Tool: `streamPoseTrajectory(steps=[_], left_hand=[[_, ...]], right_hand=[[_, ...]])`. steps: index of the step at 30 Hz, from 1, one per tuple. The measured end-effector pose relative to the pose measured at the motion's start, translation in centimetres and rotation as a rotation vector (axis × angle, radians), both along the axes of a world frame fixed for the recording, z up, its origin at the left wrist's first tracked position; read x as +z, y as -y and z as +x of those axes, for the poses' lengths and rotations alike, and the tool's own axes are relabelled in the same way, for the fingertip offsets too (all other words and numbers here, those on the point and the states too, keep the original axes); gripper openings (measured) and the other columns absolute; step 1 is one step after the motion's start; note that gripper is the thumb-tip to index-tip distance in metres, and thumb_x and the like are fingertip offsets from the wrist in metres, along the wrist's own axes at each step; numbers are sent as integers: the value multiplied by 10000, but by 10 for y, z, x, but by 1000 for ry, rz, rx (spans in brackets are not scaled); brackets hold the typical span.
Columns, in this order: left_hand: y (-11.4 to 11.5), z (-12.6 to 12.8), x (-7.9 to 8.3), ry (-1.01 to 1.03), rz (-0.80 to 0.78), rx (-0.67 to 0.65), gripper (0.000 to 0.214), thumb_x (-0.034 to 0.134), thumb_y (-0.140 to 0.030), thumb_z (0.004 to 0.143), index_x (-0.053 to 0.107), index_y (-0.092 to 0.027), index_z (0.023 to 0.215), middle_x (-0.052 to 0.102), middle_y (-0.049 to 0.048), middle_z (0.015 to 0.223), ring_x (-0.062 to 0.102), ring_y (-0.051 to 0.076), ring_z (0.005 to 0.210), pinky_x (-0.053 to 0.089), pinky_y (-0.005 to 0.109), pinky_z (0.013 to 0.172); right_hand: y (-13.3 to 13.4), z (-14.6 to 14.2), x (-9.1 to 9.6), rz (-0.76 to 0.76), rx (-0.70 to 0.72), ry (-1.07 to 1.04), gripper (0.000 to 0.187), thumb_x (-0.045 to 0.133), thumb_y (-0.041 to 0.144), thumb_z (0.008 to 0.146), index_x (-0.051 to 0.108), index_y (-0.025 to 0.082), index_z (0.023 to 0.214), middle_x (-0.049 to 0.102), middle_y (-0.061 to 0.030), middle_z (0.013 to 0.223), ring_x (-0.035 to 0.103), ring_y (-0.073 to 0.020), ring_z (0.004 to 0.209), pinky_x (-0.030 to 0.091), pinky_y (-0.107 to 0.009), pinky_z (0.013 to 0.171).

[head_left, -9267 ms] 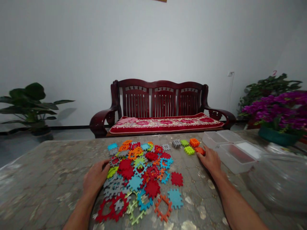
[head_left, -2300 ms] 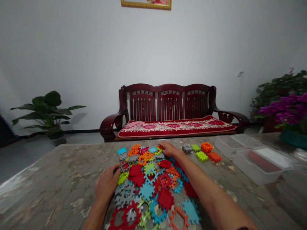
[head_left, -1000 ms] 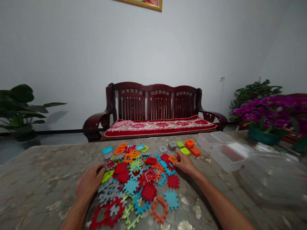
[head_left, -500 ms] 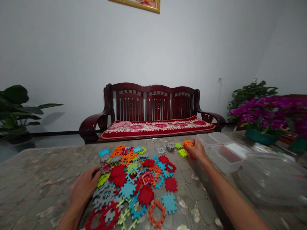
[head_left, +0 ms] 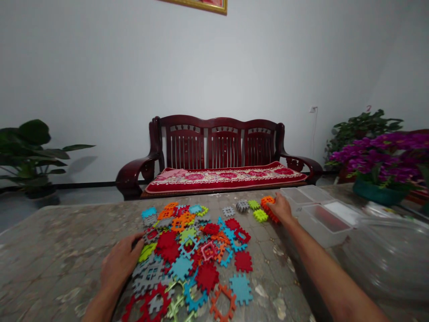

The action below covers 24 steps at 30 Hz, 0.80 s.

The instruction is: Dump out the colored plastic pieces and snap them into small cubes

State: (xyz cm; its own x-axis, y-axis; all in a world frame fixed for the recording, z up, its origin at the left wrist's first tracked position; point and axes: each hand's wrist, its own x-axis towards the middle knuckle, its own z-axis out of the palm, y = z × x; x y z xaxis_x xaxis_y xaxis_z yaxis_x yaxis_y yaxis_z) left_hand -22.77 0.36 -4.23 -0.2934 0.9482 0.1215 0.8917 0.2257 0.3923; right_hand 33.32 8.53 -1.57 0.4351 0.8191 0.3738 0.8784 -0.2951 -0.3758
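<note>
A heap of toothed plastic building tiles (head_left: 167, 246) in red, blue, grey, green and orange covers the middle of the table. My left hand (head_left: 122, 259) lies at the heap's left edge, thumb and forefinger apart, fingertips by a grey tile with a red middle (head_left: 151, 235). Farther back on the right, my right hand (head_left: 282, 209) has its fingers closed on orange tiles (head_left: 269, 206) standing in a row or stack. Left of these are green tiles (head_left: 260, 215), a grey stack (head_left: 241, 206) and a flat grey tile (head_left: 228, 211). My right fingertips are partly hidden.
Clear plastic boxes (head_left: 323, 223) stand right of my right hand, with a large clear lid or container (head_left: 390, 255) nearer me. Purple flowers in a green pot (head_left: 378, 190) are at the far right. A wooden bench (head_left: 223, 143) stands behind the table (head_left: 50, 250).
The whole view has shifted slightly, so everything sits a little farther right. Both hands stay at the same places beside the tiles, with no clear change in what they touch.
</note>
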Motion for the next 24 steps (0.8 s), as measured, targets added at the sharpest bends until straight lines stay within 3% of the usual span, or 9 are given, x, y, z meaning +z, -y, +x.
streamPoseTrajectory(steps=[5,8,11,14,19,24], left_hand=[[2,2,2,-13,2,15,484,358,-384,993,704,-223,1290,709,107,1327,638,324,1243,494,484,1036],[3,3,2,-4,25,17,469,372,-375,993,709,-227,1284,708,103,1335,643,315,1235,499,477,1033],[3,5,2,-5,63,13,442,411,-361,981,726,-220,1256,722,106,1309,655,309,1209,507,465,1026],[5,8,5,-4,74,11,421,436,-345,972,731,-225,1248,736,101,1284,657,296,1201,506,446,1023],[9,12,9,8,60,-2,425,427,-360,980,719,-235,1262,726,94,1307,651,288,1212,484,446,1040],[9,12,7,16,79,5,389,476,-354,960,730,-248,1235,737,74,1291,662,269,1191,493,403,1019]], right_hand=[[7,-7,7,57,25,13,514,656,323,807,639,149,1290,722,-172,1177,663,-308,1102,496,-372,933],[14,-33,5,110,178,-78,443,610,252,798,692,190,1229,734,-130,1185,666,-281,1111,497,-379,982],[26,-80,-4,71,474,-298,373,592,196,768,751,207,1105,771,-82,1086,703,-255,1023,529,-387,954],[41,-136,-8,26,734,-248,315,604,205,799,775,219,1063,771,-82,1103,690,-260,1062,507,-412,995],[45,-218,14,-27,969,-94,335,609,167,827,764,224,1119,759,-64,1183,638,-237,1162,418,-383,1094],[29,-284,35,-133,1019,45,317,623,239,872,731,241,1169,750,-45,1199,615,-230,1141,427,-354,1035]])
